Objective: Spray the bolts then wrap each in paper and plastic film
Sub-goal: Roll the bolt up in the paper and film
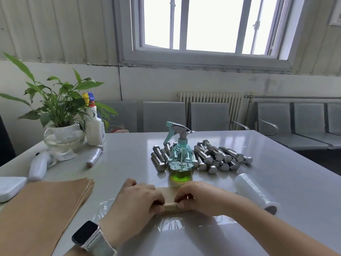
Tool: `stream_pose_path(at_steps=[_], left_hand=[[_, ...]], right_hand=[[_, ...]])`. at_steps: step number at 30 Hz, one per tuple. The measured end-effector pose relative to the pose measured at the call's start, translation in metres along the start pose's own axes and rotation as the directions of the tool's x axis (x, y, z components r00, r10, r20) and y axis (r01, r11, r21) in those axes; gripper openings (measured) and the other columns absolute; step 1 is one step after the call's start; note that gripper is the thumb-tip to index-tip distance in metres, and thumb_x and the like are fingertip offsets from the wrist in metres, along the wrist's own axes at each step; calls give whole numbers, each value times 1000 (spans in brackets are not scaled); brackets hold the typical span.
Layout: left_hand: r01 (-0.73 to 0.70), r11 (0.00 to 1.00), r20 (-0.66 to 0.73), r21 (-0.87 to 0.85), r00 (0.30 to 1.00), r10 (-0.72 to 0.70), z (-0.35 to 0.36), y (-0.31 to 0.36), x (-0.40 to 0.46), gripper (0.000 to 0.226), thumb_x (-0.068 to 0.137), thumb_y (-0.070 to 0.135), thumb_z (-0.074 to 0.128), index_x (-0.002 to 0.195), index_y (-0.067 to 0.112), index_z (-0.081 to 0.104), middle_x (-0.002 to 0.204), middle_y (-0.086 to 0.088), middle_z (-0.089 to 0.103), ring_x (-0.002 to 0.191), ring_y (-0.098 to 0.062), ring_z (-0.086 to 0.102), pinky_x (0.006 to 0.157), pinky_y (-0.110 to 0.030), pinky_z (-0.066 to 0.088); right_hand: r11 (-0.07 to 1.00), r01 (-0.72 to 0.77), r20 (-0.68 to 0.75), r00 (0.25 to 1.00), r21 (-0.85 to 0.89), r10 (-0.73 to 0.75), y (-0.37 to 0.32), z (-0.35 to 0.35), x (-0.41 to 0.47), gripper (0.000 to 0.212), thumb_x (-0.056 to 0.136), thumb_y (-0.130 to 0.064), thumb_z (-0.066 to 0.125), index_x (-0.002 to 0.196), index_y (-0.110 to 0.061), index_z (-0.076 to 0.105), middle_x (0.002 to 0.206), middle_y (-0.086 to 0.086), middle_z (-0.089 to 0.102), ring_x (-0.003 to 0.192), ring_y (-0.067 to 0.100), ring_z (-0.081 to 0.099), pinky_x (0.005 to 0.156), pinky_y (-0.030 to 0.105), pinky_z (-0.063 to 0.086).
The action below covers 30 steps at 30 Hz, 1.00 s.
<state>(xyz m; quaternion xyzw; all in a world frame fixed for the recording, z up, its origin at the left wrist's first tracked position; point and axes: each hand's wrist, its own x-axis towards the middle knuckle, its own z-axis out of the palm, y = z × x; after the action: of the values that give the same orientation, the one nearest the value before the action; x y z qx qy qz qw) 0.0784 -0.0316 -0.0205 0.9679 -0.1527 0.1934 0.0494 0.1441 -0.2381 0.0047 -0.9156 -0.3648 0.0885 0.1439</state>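
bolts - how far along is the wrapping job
Done: one wrapped bolt lies near the plant. In hand: the left hand and right hand grip a paper roll lying on a film sheet, so this one looks paper-wrapped but not yet filmed. Left: a pile of bare bolts behind the spray bottle; whether they are sprayed cannot be told.

Inspector A: Daylight enters through the window (206, 24), which is blown out to white. Glare streaks the glossy table (267, 182) and the plastic film (171, 223).

Inspector B: Confirmed. Soft shadows under the bolts (212, 157). Wide-angle bending at the edges; the corrugated wall (55, 28) leans. Overall focus slightly soft.
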Motion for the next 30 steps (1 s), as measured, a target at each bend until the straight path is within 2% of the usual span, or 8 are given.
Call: stream_pose_path(at_steps=[7,10,12,14,19,22,27,30], left_hand=[[118,991,131,-65,985,-109,3,-1,7,30,92,58,49,115,44,63,107,21,52,110,-6,45,83,-33,22],[144,987,175,-67,976,-130,1,0,8,29,92,56,50,115,43,63,110,18,53,113,-9,44,87,-33,24],[157,986,191,-64,971,-142,-1,1,9,29,92,57,50,115,43,63,109,16,52,114,-11,44,89,-33,26],[164,984,199,-64,969,-148,-3,2,9,30,92,57,50,114,43,63,108,14,52,115,-12,44,92,-33,28],[168,984,198,-52,968,-155,-6,5,10,29,92,57,52,114,43,64,110,14,49,116,-12,42,96,-33,29],[176,983,182,-57,970,-163,-6,5,10,28,91,55,54,113,43,65,112,16,43,118,-11,38,97,-32,28],[182,980,179,-83,970,-165,-9,7,8,27,90,55,56,111,42,66,114,16,41,119,-12,35,97,-31,27],[185,978,178,-95,970,-167,-10,8,8,27,90,55,56,111,41,66,119,17,41,121,-11,34,97,-30,25]], right_hand=[[967,-17,361,926,-256,112,-10,-28,23,36,98,-43,53,124,-19,64,114,3,66,90,17,55,69,27,38],[946,-30,244,963,-324,114,-17,-39,39,36,101,-39,48,116,-11,65,97,3,65,81,19,57,67,28,44],[951,-39,91,993,-306,70,-19,-38,45,35,101,-33,48,124,-12,62,117,7,64,104,27,58,88,35,48],[935,-32,44,998,-354,51,-20,-32,49,37,100,-30,48,132,-14,56,131,8,58,119,29,53,94,36,44],[907,-21,113,991,-421,75,-24,-17,54,37,101,-24,48,136,-15,52,138,8,55,123,28,52,94,38,45],[919,-31,117,990,-393,83,-23,-19,52,33,97,-25,53,129,-16,56,128,8,60,112,28,57,78,33,45],[907,-94,158,972,-410,172,-23,-19,54,28,97,-26,50,115,-7,61,111,12,66,91,30,61,79,40,53],[917,-88,163,973,-390,163,-22,-23,55,24,94,-18,52,111,-6,63,111,12,67,93,31,62,75,39,50]])
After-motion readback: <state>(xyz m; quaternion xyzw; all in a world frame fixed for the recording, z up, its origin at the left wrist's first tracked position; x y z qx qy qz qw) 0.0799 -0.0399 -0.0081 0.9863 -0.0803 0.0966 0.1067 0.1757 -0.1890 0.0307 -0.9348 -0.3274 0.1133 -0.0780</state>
